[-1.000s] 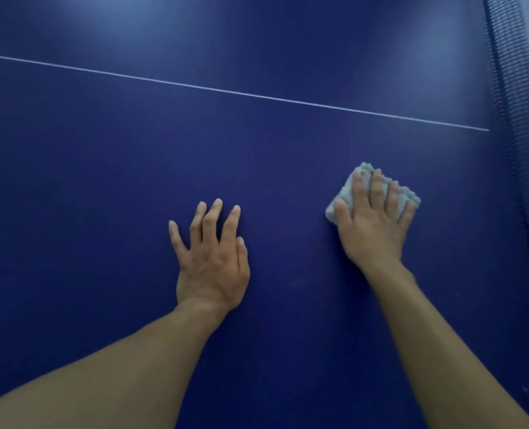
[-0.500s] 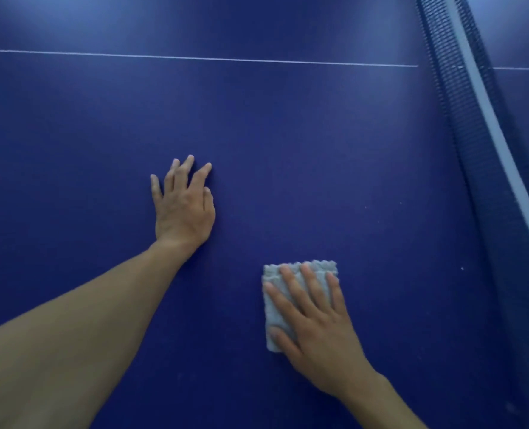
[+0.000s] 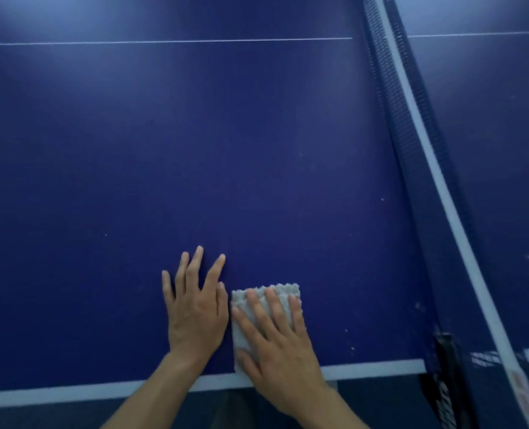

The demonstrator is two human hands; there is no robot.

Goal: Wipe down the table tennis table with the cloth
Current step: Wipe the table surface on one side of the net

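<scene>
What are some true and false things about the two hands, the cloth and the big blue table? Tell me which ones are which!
1. The right hand presses flat on the cloth. True.
2. The left hand holds a paddle. False: it lies flat on the table and holds nothing.
3. The cloth lies close to the table's white near edge. True.
4. The net is on the left of both hands. False: it runs along their right side.
5. The cloth is bright red. False: it is pale, whitish grey.
</scene>
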